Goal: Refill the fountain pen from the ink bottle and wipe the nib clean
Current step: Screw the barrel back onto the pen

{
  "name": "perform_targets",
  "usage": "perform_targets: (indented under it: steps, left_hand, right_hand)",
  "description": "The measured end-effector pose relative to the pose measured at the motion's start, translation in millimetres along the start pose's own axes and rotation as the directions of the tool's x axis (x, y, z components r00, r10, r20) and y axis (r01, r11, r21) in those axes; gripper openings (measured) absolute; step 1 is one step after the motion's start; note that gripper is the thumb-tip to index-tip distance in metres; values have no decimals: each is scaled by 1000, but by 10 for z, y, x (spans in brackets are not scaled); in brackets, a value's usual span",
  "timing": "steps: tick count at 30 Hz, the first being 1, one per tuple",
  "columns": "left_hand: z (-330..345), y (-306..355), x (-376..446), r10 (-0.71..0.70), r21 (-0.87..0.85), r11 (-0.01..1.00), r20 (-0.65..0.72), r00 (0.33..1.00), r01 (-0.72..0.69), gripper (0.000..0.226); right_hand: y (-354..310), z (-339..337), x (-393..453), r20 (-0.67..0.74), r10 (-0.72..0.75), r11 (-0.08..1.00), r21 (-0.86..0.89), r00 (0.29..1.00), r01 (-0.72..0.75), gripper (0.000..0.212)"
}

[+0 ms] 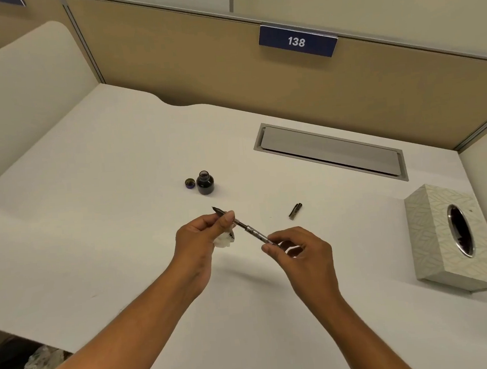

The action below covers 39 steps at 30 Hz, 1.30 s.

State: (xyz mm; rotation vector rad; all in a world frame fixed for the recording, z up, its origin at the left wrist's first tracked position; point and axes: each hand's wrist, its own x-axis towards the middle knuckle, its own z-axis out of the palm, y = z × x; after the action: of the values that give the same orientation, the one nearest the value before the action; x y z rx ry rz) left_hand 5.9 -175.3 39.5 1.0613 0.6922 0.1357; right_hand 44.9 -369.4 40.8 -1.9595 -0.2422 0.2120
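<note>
1. The left hand pinches the fountain pen near its nib, a crumpled white tissue tucked in the same closed grip.
2. The right hand grips the pen's rear end with closed fingertips, above the surface.
3. The open ink bottle stands beyond, its cap just beside it.

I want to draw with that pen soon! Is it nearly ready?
Getting close, I think. The ink bottle stands open, its cap beside it. The left hand holds the pen near the nib with an ink-stained tissue; the right hand pinches its back end. Left: closing the bottle, refitting the loose pen piece.
</note>
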Motion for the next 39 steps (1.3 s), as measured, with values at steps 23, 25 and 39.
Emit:
perform_targets:
  steps: [23, 25, 39]
  left_hand:
    - [-536, 372, 248, 65, 40, 997, 21, 998, -66, 35]
    - [-581, 434, 296, 63, 40, 997, 21, 998, -64, 25]
    - [-857, 734, 597, 78, 80, 993, 84, 993, -85, 16]
  right_hand:
    - [-556, 852, -58, 57, 214, 962, 158, 975, -221, 14]
    - [-621, 911, -44, 64, 219, 956, 187, 974, -227, 11]
    - [-787, 1360, 102, -52, 305, 922, 266, 951, -281, 15]
